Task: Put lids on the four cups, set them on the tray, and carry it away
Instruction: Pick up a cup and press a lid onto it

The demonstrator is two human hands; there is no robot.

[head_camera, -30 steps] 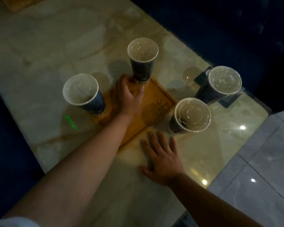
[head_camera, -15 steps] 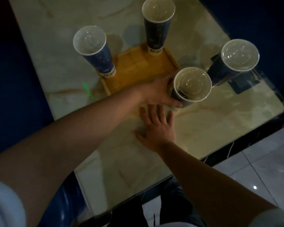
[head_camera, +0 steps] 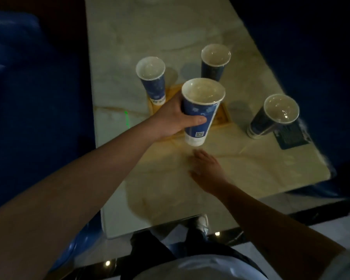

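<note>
Left to right across the pale marble-patterned tabletop (head_camera: 129,47): a tall blue paper cup with a clear plastic lid (head_camera: 152,81) stands upright at the left corner of the shallow wooden tray (head_camera: 223,118), its long axis vertical, mouth up. Next, the left hand (head_camera: 176,116) is wrapped around the side of a second lidded blue paper cup (head_camera: 199,112), thumb across the near face; this cup is raised clear of the surface over the near part of the tray, long axis nearly vertical, wide end up, white base pointing down and slightly toward the camera. Behind it, a third lidded blue cup (head_camera: 214,63) stands upright at the tray's far edge. The right hand (head_camera: 207,170) is spread flat, fingers extended, on or just above the tabletop near the tray, holding nothing. Farthest right, a fourth lidded dark-blue cup (head_camera: 273,118) stands off the tray, beside a dark rectangular card (head_camera: 291,138). Contents of all four cups cannot be told through the lids. The tray's centre is hidden behind the held cup.
</note>
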